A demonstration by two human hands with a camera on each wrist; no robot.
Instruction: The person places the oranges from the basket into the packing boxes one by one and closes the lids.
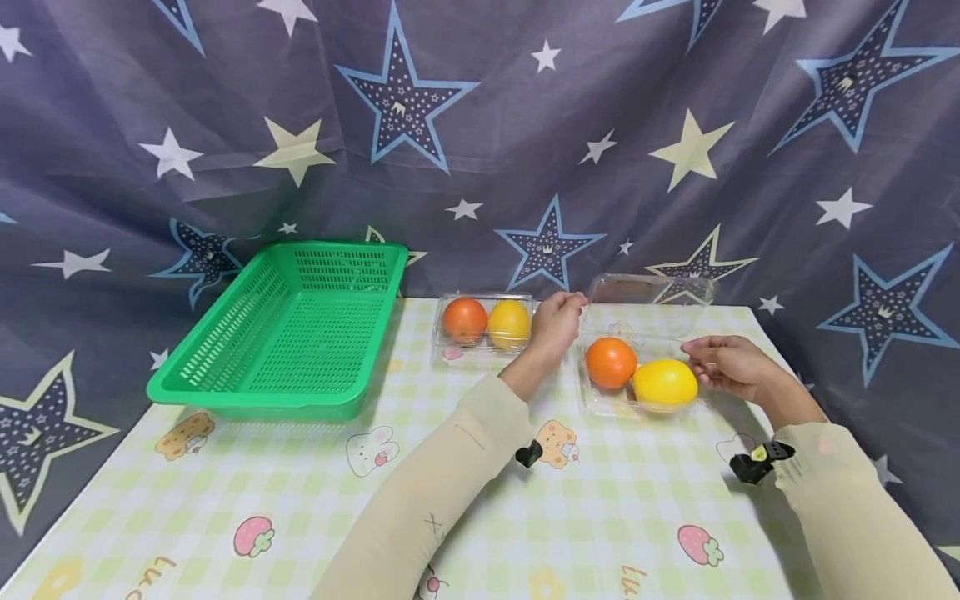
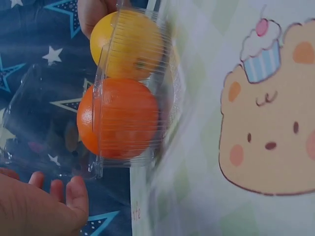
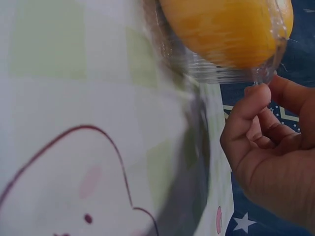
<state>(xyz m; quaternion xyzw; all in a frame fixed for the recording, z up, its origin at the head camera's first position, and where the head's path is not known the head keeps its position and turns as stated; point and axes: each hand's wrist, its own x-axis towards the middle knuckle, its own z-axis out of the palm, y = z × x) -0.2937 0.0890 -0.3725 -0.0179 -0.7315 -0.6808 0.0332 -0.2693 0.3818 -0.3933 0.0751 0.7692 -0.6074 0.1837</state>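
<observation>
My left hand point(image 1: 555, 323) holds the left edge of the raised clear lid point(image 1: 648, 307) with its fingertips; in the left wrist view the grip itself is partly cut off. With thumb and fingers, my right hand point(image 1: 729, 365) pinches the right rim of the clear plastic box point(image 1: 600, 403). Inside this hinged box lie an orange point(image 1: 611, 362) and a yellow lemon-like fruit point(image 1: 664, 383), side by side. The right wrist view shows the yellow fruit point(image 3: 226, 32) through the ribbed wall, just above my right hand point(image 3: 273, 147).
Left of my left hand stands another clear box point(image 1: 448, 350) holding an orange-red fruit point(image 1: 464, 320) and a yellow fruit point(image 1: 509, 323). A green plastic basket point(image 1: 281, 400) sits at the table's left. Behind the table point(image 1: 315, 533) hangs a dark star-patterned cloth point(image 1: 480, 150).
</observation>
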